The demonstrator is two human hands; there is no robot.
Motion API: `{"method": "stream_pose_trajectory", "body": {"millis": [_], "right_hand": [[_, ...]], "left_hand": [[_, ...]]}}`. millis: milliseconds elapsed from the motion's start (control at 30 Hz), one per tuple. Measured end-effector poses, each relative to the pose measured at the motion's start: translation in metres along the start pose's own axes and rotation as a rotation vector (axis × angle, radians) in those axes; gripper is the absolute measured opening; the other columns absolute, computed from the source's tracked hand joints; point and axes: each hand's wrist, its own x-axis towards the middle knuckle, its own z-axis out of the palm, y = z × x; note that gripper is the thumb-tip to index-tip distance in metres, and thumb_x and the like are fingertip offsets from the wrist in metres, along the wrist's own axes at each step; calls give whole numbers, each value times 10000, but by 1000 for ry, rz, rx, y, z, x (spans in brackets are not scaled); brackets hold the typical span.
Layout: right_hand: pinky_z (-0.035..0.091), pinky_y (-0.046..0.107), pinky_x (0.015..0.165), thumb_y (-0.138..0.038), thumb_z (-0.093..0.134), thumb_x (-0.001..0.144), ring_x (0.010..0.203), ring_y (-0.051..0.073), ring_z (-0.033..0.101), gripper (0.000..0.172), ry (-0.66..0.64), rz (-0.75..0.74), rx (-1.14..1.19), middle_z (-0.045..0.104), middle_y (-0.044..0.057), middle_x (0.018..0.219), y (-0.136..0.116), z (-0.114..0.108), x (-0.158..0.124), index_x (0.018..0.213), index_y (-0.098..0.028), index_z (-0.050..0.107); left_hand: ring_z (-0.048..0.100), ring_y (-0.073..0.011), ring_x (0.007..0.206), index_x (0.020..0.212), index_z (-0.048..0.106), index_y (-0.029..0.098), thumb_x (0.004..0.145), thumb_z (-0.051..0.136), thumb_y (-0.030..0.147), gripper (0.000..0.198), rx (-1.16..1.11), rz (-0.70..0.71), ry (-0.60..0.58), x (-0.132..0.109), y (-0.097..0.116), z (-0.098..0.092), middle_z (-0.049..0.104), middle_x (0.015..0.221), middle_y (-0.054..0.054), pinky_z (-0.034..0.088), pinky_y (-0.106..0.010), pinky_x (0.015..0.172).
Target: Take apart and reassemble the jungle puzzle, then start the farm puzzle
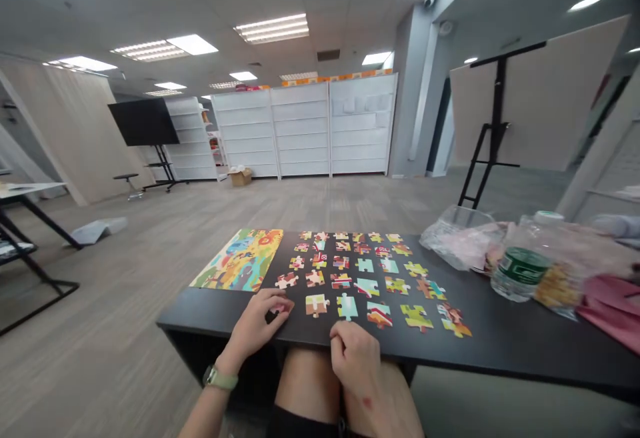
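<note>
My left hand [263,321] rests at the near left of the dark table, its fingers curled around a small puzzle piece that they mostly hide. Closed into a loose fist, my right hand [356,351] lies at the table's near edge above my lap, and nothing shows in it. Jigsaw pieces lie apart in rows in front of my hands. Nearest are a beige piece [317,305], a light blue piece [347,306] and a red-striped piece [380,315]. A colourful animal picture sheet [243,258] lies flat just beyond my left hand.
At the right of the table [480,351] stand a water bottle [523,261] with a green label, crumpled clear plastic [457,235] and a pink cloth-like item [613,311]. Beyond the table are a whiteboard stand [495,125], white shelves [303,128] and a cardboard box [241,177].
</note>
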Motion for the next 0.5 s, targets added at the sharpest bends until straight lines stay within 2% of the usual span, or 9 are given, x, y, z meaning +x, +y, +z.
{"method": "stream_pose_trajectory", "body": {"millis": [100, 200, 300, 500], "right_hand": [[322, 263, 618, -65, 406, 829, 641, 145, 609, 252, -4, 14, -17, 621, -14, 646, -1, 0, 0, 706, -211, 571], [322, 268, 627, -65, 391, 843, 652, 149, 611, 261, -10, 11, -25, 618, -10, 655, 1, 1, -1, 713, -211, 564], [318, 272, 618, -75, 392, 850, 641, 148, 606, 261, -26, 0, -26, 611, -11, 653, 3, 3, -2, 711, -212, 564], [346, 269, 625, -84, 381, 872, 635, 151, 612, 276, -11, -41, -11, 618, -9, 653, 6, 4, -4, 727, -217, 575]], "left_hand": [[578, -287, 1245, 1136, 709, 197, 1004, 490, 289, 271, 0, -15, 53, 3, -7, 3, 639, 1285, -130, 465, -476, 1089], [586, -289, 1227, 1211, 672, 170, 993, 492, 275, 301, 15, -27, 68, 14, -18, 5, 624, 1283, -147, 472, -490, 1082], [589, -294, 1209, 1275, 666, 161, 986, 509, 279, 349, 40, -12, 32, 28, -27, 7, 628, 1270, -152, 477, -487, 1069], [611, -285, 1175, 1235, 723, 222, 1015, 493, 332, 337, 72, 14, -37, 44, -32, 9, 673, 1244, -111, 456, -468, 1069]]}}
